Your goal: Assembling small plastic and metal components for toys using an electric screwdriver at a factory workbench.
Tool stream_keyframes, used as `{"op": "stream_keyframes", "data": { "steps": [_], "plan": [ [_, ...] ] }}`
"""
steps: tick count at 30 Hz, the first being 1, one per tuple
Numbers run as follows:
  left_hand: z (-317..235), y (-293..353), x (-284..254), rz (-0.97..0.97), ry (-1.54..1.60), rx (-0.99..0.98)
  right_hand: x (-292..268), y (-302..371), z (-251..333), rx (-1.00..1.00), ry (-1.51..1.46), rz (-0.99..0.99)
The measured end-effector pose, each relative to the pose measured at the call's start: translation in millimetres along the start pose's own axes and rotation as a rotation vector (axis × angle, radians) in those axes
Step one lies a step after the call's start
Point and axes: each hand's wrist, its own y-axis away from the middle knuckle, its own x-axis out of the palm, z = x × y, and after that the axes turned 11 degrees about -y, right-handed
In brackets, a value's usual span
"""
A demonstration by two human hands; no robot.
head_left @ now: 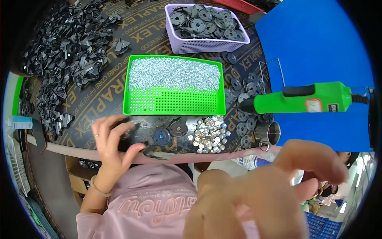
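Left hand point(108, 137) over the near edge of the table point(105, 105), with spread fingers and a thumb well apart from them; beside the fingertips, dark patches too murky to name, part or shadow impossible to tell. Right hand point(258, 195) very close to the lens, large and blurred, with bent fingers; held object or none, impossible to tell. Behind it, part of a pink shirt point(151, 187) hidden from view. On the table, just right of the left thumb, two dark discs point(162, 136) side by side; farther right, a heap of small silvery caps point(210, 135), partly overlapping. Beyond these, a green basket point(183, 102) of silvery pins point(175, 71), too fine to tell singly. To the right, a green power screwdriver point(302, 99) near a metal cup point(273, 133). At far left, a heap of black pieces point(67, 47), blurring into the dark rim.
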Motion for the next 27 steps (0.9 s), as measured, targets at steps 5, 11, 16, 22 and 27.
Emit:
{"op": "stream_keyframes", "data": {
  "steps": [5, 11, 16, 22, 27],
  "plan": [
    [4, 12, 9, -0.021, 0.086, -0.046, -8, 1, -17, 0.117, -0.108, -0.029],
    [12, 15, 7, -0.029, 0.236, -0.186, 26, -4, -19, 0.01, -0.054, -0.208],
    [15, 17, 7, -0.026, 0.34, -0.253, 15, -14, -25, -0.072, -0.125, -0.082],
    [18, 21, 7, -0.001, 0.404, -0.198, -2, -19, -39, -0.202, -0.213, 0.073],
    [15, 11, 5, 0.049, 0.55, -0.228, -9, -15, -40, -0.305, -0.268, 0.188]
  ]
}}
